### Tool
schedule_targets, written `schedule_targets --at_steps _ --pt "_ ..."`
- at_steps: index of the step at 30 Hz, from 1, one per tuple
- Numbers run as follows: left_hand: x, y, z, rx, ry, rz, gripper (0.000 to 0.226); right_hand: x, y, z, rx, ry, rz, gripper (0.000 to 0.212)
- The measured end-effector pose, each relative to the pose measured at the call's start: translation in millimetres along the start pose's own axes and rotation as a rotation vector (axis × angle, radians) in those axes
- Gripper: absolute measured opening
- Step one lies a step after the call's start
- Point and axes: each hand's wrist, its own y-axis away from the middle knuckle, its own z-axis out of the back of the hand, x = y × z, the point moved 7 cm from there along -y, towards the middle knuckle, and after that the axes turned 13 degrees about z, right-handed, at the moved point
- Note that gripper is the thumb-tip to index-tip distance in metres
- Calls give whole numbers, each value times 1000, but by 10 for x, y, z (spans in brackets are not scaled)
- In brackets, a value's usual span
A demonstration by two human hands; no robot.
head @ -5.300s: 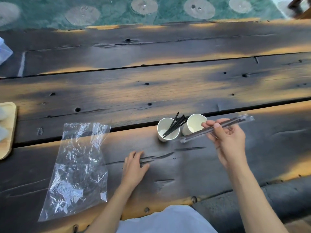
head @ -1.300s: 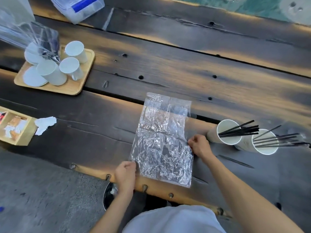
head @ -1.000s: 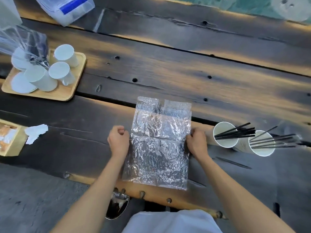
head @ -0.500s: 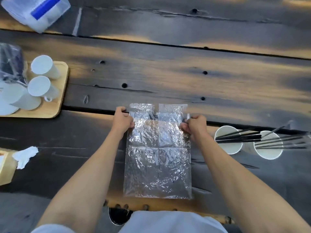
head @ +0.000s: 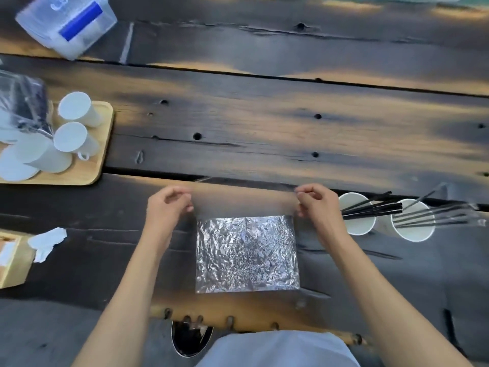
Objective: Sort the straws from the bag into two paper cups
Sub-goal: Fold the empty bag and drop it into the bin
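Note:
The empty clear plastic bag (head: 246, 252) lies crinkled on the dark wooden table in front of me. Its far part is raised and stretched taut between my hands. My left hand (head: 169, 207) pinches the bag's far left corner, and my right hand (head: 317, 205) pinches the far right corner. Just right of my right hand stand two white paper cups. The nearer cup (head: 357, 227) holds several black straws (head: 375, 207). The farther cup (head: 412, 230) holds several longer dark straws (head: 436, 215) that lean to the right.
A wooden tray (head: 90, 176) with upturned white cups and a bag of dark straws (head: 23, 107) sits at the left. A clear plastic box (head: 66, 25) with a blue label lies at the far left. A small wooden box (head: 10, 263) and a white paper scrap (head: 47, 242) are near the left edge.
Both hands slid from the bag's sides to its far corners and lifted that end off the table. My view has shifted; the cups with straws stay put.

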Motion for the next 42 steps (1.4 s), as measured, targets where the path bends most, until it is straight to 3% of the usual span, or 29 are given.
schedule_targets --at_steps 6,11,23,28,30,33,35,38,42 --pt "587 563 251 158 -9 52 19 -213 586 123 91 -105 -59 26" --pt "1057 856 380 155 86 121 34 -496 950 192 163 -112 -122 29" --pt "1955 1063 378 13 70 386 26 -1098 1281 332 92 63 -358 30" --pt "1834 1176 353 -230 -151 275 24 -993 1317 383 -3 416 -199 30" --pt "1712 1208 19 -95 -211 216 25 -967 1368 73 116 337 -162 29" --pt "1661 1254 -609 233 -307 240 23 -1037 1544 -615 475 194 -239 27" --pt "1720 1228 -806 295 -385 282 21 -1113 1625 -876 602 227 -266 26" --pt "1806 1132 -740 204 -435 347 20 -1210 1596 -861 560 281 -314 23" --pt "1836 1034 -307 8 -312 436 21 -1272 1449 -373 345 194 -421 23"
